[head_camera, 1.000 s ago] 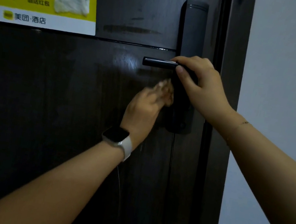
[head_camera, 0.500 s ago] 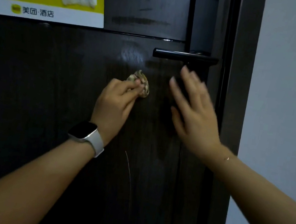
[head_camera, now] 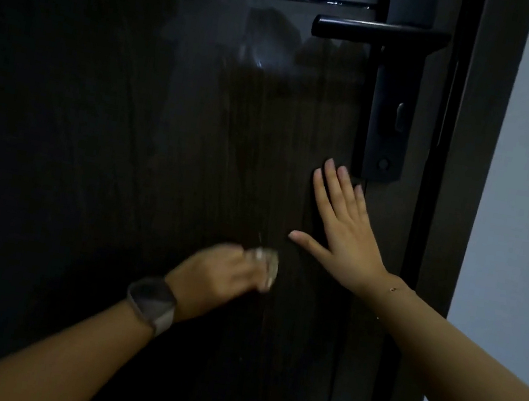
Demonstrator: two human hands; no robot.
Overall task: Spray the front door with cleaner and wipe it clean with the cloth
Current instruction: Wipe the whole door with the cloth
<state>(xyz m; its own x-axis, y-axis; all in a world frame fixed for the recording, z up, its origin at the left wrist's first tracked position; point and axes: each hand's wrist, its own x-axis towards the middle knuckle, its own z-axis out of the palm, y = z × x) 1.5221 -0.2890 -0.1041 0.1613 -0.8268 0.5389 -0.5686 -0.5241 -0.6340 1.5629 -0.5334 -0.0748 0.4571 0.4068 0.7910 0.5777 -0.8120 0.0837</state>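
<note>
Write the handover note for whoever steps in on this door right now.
Left hand grips the bunched cloth against the door, below the handle; the hand is motion-blurred.
Right hand lies flat on the door, fingers straight, just under the lock plate.
No spray bottle in view.
Done: panel beside the handle shows wet streaks.
Left: wipe the lower panel; whether more spraying is needed cannot be told.
</note>
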